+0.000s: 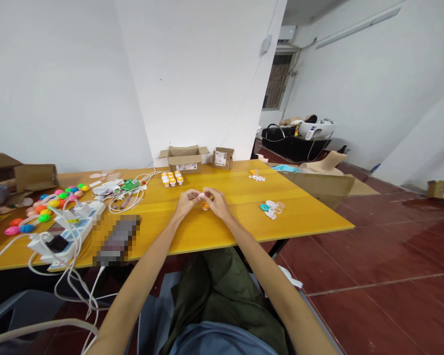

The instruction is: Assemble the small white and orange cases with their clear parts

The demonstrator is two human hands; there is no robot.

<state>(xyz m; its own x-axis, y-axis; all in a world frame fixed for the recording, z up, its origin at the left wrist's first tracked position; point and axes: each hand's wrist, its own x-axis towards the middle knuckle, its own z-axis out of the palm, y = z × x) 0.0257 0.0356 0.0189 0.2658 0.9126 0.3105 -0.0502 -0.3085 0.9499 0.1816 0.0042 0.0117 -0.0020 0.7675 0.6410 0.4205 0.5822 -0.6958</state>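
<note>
My left hand (pixel 187 202) and my right hand (pixel 215 202) meet over the middle of the yellow table (pixel 311 217). Both are closed in a pinch round a small orange bottle with a white cap (pixel 204 204), which stands on or just above the tabletop. Behind them, several similar small orange bottles with white caps (pixel 172 178) stand in a cluster. Loose white caps and a teal ring (pixel 270 208) lie to the right of my right hand.
Two cardboard boxes (pixel 185 158) sit at the table's far edge. At left lie a power strip with white cables (pixel 74 227), coloured round pieces (pixel 44 207) and a blurred dark object (pixel 117 239). More small parts (pixel 256 175) lie far right. Red tiled floor (pixel 373 256) lies right.
</note>
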